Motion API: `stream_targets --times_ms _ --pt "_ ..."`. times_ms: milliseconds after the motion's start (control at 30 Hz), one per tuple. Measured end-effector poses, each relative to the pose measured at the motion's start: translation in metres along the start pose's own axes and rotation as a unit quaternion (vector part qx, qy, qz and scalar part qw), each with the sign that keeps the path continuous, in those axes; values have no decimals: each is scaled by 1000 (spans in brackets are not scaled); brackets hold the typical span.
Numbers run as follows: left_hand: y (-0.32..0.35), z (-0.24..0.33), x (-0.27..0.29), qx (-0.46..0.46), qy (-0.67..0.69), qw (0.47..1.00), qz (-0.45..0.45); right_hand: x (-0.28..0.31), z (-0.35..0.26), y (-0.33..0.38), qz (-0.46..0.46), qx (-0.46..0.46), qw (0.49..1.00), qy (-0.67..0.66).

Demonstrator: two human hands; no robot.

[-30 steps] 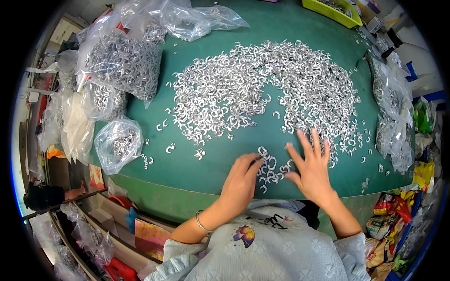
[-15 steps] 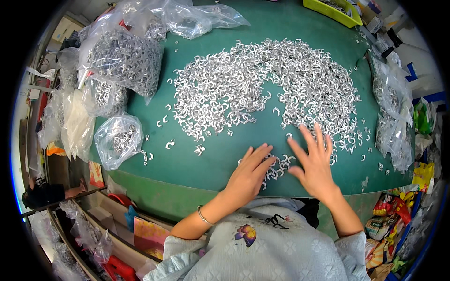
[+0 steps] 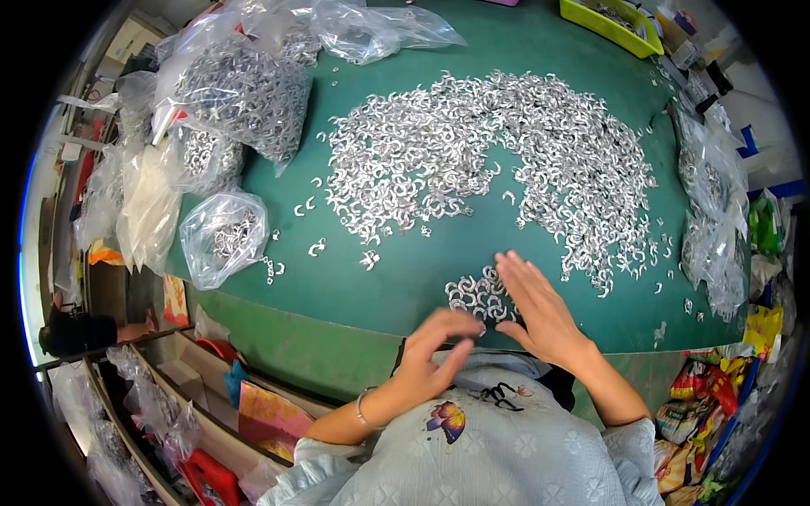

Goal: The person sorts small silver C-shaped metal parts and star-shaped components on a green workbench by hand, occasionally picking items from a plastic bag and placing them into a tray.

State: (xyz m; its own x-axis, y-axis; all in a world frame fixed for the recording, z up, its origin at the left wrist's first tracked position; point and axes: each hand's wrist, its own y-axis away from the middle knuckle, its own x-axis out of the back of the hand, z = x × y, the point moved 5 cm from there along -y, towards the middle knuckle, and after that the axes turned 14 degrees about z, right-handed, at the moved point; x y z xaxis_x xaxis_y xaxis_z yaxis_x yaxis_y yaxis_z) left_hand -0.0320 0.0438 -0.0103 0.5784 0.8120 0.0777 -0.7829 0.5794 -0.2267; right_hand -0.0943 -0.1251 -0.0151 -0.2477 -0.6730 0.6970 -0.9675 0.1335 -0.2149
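Note:
A small cluster of silvery C-shaped metal pieces [image 3: 474,295] lies near the table's front edge. Along its right side my right hand [image 3: 544,316] rests with fingers stretched out flat, touching the outermost pieces. My left hand [image 3: 432,354], slightly blurred, is at the front edge, just below the cluster; its fingers are bent and the thumb stands apart, with nothing visible in its grasp. Farther back spreads a large heap of the same metal pieces [image 3: 413,164], with a bay of bare table cut into its near side.
Clear bags of metal pieces [image 3: 240,101] crowd the table's left side, with a smaller open bag [image 3: 198,244] nearer. More filled bags [image 3: 713,219] line the right edge. A yellow-green tray [image 3: 607,25] stands at the far right. Stray pieces [image 3: 316,247] dot the green tabletop [image 3: 363,295].
My left hand has pulled back from the cluster toward the front edge. My right hand has left the big heap's near edge, its fingers now closer together, and the cluster looks more gathered.

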Motion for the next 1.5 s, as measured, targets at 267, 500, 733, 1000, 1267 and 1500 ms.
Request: stream_targets --times_ms 267,500,733,1000,1267,1500 --pt "75 -71 -22 451 238 839 -187 9 15 -7 -39 34 993 102" --pt "75 -87 -41 551 415 712 -127 49 25 36 113 -52 989 76" --pt "65 -83 -41 566 409 708 -103 27 19 43 67 -63 937 337" --pt "69 -87 -52 587 463 659 -85 16 0 22 89 -25 991 99" --pt "67 -83 -61 612 560 535 -161 -28 -9 -29 -80 119 989 21" --pt "63 -84 -62 557 654 471 -201 -28 -22 -34 -107 188 976 -15"
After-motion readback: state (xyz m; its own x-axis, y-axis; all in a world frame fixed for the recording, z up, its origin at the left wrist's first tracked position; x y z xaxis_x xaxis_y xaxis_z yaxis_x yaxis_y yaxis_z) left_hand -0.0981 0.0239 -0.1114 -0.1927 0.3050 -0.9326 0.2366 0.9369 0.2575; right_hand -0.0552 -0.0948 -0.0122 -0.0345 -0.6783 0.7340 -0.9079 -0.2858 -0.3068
